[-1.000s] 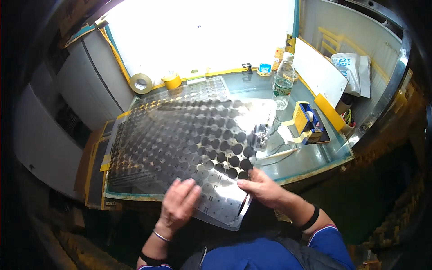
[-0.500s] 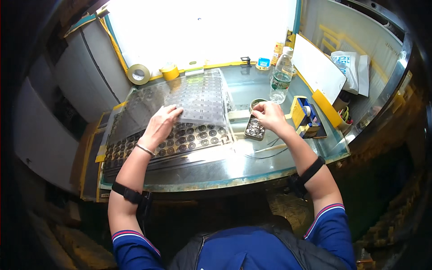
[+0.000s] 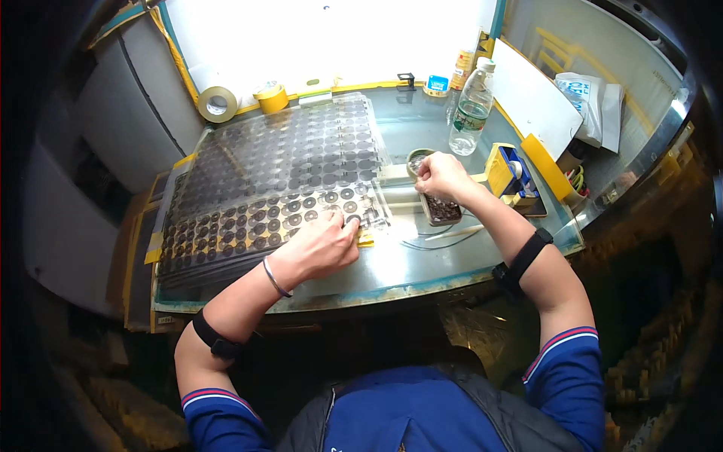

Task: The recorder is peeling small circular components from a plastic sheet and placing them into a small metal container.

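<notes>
Dotted sheets [image 3: 279, 158], long axis left-to-right, left hand [image 3: 320, 245] at near edge.

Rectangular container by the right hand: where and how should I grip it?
I'd pinch the rectangular container by its long side walls at the near end, coming from the near side: the right hand overlaps its far end. Its open top shows small pieces, so keep it level.
</notes>
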